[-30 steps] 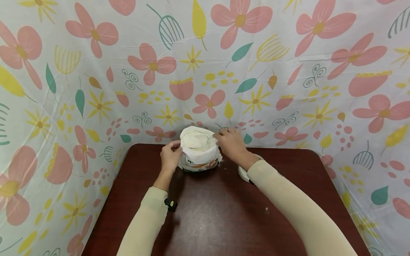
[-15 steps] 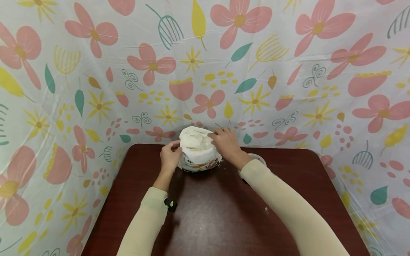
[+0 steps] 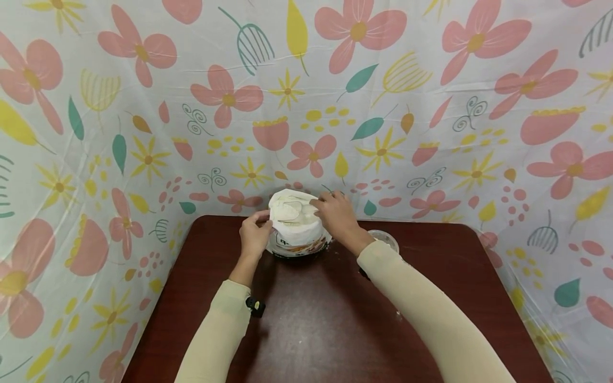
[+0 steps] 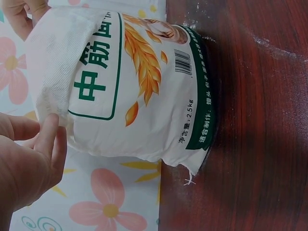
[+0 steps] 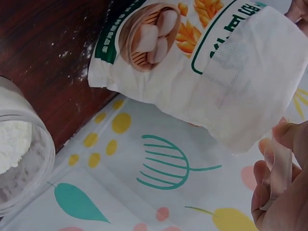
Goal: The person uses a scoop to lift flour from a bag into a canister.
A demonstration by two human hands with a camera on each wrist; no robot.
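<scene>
Floral backdrop [image 3: 306, 106], left hand [image 3: 255, 234] pinching flour bag [image 4: 125, 91], right hand [image 3: 339, 215] gripping clear strip [image 5: 279, 171], jar [image 5: 42, 159] partly hidden behind right sleeve [image 3: 431, 311]

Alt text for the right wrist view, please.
Right hand gripping a clear, handle-like piece beside the folded-over top of a white printed bag. At left, a clear container of white powder; dark table dusted with white, floral cloth behind.

Possibly home: floral sheeting [image 3: 306, 106], table [image 3: 306, 319]
</scene>
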